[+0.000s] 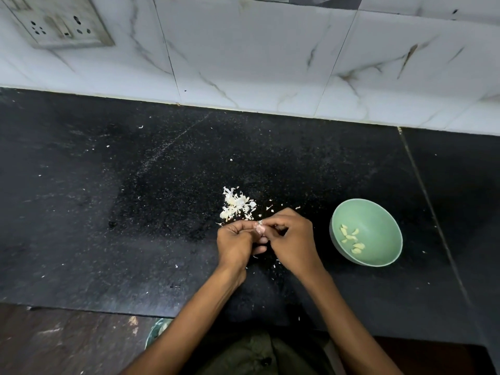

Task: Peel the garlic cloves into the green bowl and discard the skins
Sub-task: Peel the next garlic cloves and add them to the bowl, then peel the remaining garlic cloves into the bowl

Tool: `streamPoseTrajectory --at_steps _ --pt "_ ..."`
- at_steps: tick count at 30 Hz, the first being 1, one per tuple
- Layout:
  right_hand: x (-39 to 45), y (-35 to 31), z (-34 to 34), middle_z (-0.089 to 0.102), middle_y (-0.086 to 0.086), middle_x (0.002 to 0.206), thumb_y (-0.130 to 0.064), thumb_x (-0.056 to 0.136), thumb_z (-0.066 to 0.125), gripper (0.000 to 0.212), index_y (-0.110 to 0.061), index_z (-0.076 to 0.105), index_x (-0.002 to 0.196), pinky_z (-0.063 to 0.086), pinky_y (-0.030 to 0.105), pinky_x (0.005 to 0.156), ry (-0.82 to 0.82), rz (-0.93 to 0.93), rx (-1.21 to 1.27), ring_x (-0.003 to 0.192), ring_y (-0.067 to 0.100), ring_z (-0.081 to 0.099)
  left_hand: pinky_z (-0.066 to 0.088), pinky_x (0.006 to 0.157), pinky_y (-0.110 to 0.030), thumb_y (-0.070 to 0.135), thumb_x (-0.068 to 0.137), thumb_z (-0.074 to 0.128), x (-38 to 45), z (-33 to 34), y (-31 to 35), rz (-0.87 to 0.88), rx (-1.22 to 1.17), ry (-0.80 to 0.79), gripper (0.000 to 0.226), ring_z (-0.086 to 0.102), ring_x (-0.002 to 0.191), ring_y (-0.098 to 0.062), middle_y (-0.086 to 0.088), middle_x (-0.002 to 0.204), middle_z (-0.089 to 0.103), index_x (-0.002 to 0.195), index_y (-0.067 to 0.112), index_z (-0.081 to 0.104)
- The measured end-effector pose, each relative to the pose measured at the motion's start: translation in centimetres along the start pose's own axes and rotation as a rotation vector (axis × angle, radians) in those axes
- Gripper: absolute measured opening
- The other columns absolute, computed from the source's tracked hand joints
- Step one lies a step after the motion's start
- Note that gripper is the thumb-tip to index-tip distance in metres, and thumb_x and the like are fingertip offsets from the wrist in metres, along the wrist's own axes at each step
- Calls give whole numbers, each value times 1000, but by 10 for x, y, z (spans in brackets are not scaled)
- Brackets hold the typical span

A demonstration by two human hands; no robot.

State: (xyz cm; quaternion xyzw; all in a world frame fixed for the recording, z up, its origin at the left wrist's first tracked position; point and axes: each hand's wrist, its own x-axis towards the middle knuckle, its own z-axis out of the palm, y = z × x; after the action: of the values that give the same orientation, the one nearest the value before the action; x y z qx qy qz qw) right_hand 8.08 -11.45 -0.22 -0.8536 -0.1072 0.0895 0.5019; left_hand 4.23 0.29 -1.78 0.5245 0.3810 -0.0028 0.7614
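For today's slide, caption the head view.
Both hands peel a garlic clove beside the green bowl.

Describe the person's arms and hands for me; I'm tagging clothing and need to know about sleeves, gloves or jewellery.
Both forearms are bare up to the bottom edge of the picture, so no sleeves show. The left hand and right hand wear no gloves, and no rings, watch or bracelets are visible on the wrists. Below the arms, a dark olive garment covers the torso.

Both hands (266, 239) meet mid-counter (135, 212), pinching a clove (260, 228) between them. Skins (236, 204) piled just behind, toward the wall (243, 50). Bowl (384, 209) sits off to the right, peeled cloves (353, 239) in it.
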Motion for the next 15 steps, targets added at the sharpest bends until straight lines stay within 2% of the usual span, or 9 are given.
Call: streamPoseTrajectory --at_steps 3,6,9,10,11,13,15 --pt "-7 4 -9 67 -9 90 -1 84 80 22 -22 80 90 45 11 66 -13 -20 -12 78 4 62 55 51 -21 -16 89 58 -5 4 0 -8 -39 -67 17 67 59 -15 -16 78 74 96 -5 69" --pt "-9 11 -21 69 -10 89 2 81 81 23 -19 81 90 46 11 66 15 -8 2 75 2 64 55 53 -21 -10 91 62 -8 6 -2 0 -67 -143 19 68 60 -15 -15 79 75 107 0 65" --pt "-9 17 -43 71 -12 85 4 80 82 29 -24 79 88 60 33 69 159 68 49 77 8 68 56 57 -22 -5 95 60 -10 10 -6 -12 -21 -212 20 70 67 -14 -14 89 78 112 3 65" --pt "-9 20 -52 73 -13 86 4 80 83 31 -26 79 89 61 36 70 222 86 52 78 9 69 56 58 -22 -6 94 60 -10 11 -8 -24 -9 -216 20 69 67 -14 -14 91 78 112 3 66" --pt "-9 23 -62 74 -13 87 4 80 83 32 -26 78 90 62 35 71 283 99 42 79 8 69 56 58 -22 -7 94 60 -10 12 -10 -35 4 -216 20 68 68 -14 -14 92 78 110 2 67" --pt "-9 31 -83 74 -11 90 7 80 80 34 -26 77 90 58 23 76 391 96 -13 79 4 69 56 57 -21 -8 93 60 -11 12 -15 -54 42 -208 19 67 68 -14 -15 94 77 106 1 69" --pt "-10 39 -99 75 -6 93 10 80 76 38 -26 75 91 56 20 81 451 88 -84 79 4 69 55 57 -22 -9 92 60 -11 12 -21 -57 82 -200 18 66 69 -15 -16 95 77 103 1 70"
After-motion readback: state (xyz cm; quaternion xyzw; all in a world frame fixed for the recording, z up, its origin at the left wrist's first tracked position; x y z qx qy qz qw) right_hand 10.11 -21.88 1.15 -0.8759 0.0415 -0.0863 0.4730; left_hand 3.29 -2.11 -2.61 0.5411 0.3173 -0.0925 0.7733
